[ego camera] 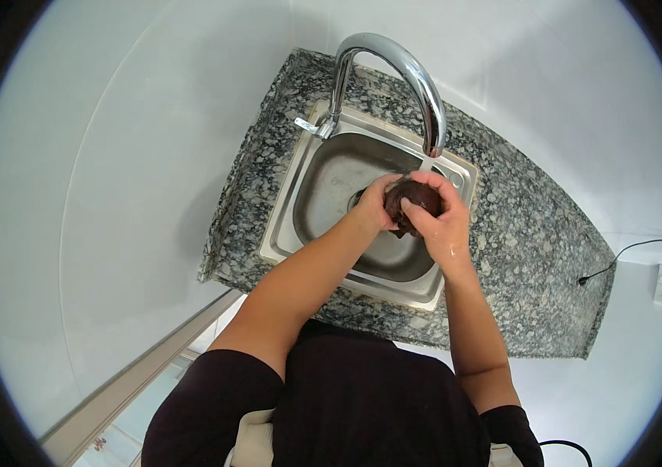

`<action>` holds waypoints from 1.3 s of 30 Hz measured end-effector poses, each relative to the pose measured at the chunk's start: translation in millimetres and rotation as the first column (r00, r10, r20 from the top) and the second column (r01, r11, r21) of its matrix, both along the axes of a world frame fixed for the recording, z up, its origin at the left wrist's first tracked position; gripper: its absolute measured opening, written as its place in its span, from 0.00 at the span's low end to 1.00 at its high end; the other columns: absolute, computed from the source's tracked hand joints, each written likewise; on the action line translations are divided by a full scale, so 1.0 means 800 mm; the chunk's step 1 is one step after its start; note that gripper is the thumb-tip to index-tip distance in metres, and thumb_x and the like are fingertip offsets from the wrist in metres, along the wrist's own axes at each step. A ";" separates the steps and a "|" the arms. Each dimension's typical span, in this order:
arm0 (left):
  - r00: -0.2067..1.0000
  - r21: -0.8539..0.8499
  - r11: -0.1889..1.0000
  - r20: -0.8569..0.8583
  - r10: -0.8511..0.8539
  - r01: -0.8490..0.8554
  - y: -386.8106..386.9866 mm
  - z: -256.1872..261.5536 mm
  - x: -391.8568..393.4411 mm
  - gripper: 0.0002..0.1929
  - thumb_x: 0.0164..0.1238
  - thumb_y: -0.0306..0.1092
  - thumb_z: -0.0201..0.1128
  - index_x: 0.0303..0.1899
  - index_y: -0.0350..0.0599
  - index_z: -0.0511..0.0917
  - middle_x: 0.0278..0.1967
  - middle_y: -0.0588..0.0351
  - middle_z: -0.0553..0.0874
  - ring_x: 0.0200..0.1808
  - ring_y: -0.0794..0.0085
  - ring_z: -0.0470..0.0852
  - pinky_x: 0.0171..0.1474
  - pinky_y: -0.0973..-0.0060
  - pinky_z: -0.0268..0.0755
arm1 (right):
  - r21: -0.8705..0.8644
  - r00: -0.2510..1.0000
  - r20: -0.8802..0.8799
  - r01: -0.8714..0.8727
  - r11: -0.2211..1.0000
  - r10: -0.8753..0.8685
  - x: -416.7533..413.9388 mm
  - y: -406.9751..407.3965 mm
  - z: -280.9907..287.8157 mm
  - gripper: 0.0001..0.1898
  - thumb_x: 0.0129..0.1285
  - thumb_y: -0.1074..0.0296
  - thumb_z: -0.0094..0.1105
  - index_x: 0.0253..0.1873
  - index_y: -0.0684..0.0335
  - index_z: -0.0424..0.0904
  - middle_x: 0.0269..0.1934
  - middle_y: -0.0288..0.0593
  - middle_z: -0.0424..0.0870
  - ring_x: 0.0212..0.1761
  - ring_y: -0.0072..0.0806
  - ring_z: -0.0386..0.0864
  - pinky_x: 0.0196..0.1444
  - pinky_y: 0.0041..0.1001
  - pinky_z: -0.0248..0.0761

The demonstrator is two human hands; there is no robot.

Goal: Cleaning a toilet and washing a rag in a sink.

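Note:
Both my hands hold a dark reddish-brown, rounded object (421, 195) with a wet, shiny surface. Its lower side looks ragged, and I cannot tell exactly what it is. My left hand (379, 201) cups its left side. On the right, my right hand (443, 219) wraps around it with the thumb pressed on top; this hand is wet. Water (426, 164) runs from the chrome gooseneck faucet (412, 67) onto the far side of the object. Beneath the hands lies the stainless steel sink basin (328, 192), its drain (356, 199) partly hidden by the left hand.
A speckled granite countertop (523, 257) surrounds the sink. The faucet's lever handle (306, 125) stands at its base on the left. A black cable (617, 260) reaches the counter's right end. Pale walls (144, 146) rise close behind and to the left.

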State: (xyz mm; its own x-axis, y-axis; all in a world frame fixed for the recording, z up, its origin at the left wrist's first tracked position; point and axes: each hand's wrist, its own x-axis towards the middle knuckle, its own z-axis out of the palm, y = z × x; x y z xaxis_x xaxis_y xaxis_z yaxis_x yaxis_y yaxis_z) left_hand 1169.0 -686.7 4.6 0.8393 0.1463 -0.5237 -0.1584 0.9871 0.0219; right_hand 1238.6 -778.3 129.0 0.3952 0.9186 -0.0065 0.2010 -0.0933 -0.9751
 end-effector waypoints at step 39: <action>0.996 -0.058 0.998 -0.073 -0.042 0.038 0.000 -0.082 0.003 0.23 0.63 0.55 0.56 0.47 0.44 0.75 0.44 0.48 0.81 0.42 0.57 0.82 0.47 0.51 0.72 | -0.232 0.994 -0.069 0.068 0.970 -0.086 -0.010 0.000 -0.075 0.10 0.59 0.69 0.61 0.43 0.65 0.72 0.34 0.37 0.77 0.36 0.21 0.73 0.41 0.23 0.67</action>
State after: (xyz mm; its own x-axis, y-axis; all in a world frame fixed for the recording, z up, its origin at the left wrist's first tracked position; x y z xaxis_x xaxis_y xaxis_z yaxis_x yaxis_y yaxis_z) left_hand 1171.6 -686.7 -61.1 0.8026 0.0818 -0.5909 -0.1189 0.9926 -0.0241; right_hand 1230.4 -778.4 69.2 0.4545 0.8558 -0.2469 0.1088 -0.3285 -0.9382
